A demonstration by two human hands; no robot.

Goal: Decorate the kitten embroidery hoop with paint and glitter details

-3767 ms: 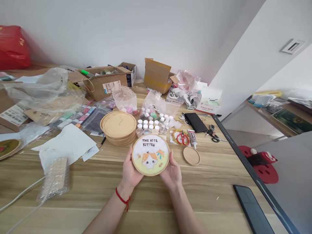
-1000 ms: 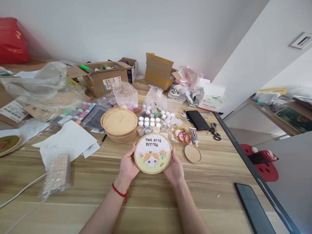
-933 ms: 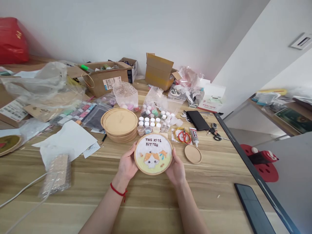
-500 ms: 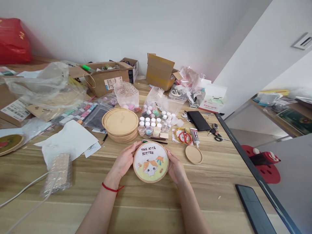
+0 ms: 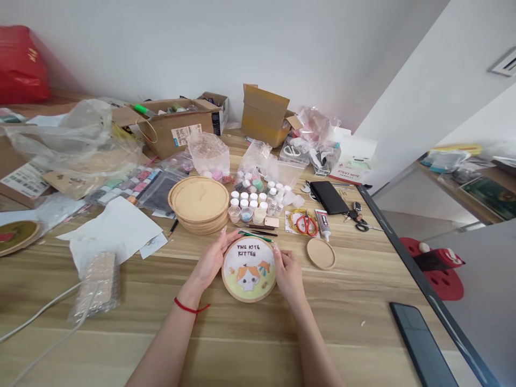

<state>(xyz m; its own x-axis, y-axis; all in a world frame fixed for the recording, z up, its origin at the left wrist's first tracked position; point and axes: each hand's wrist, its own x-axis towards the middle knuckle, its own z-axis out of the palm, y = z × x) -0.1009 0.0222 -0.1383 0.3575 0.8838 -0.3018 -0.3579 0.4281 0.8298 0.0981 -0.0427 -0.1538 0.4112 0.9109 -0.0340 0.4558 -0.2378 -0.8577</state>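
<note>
My left hand and my right hand lie open and curved against opposite sides of a round wooden embroidery hoop, fingers extended along its rim. I cannot tell whether they grip it or only steady it. The hoop sits right in front of me, above the wooden table, its fabric showing a cartoon cat under stitched lettering that ends in "KITTEN". A red string bracelet circles my left wrist.

Just beyond the hoop lie thin brushes. To their left stands a stack of wooden discs, and a single wooden disc lies off to my right, near a tube of glue and red-handled scissors. Small white-capped paint jars crowd behind the brushes. To my left are white paper and a bubble-wrapped packet. A dark tablet lies near the table's right edge. Cardboard boxes and plastic bags pile up against the far wall.
</note>
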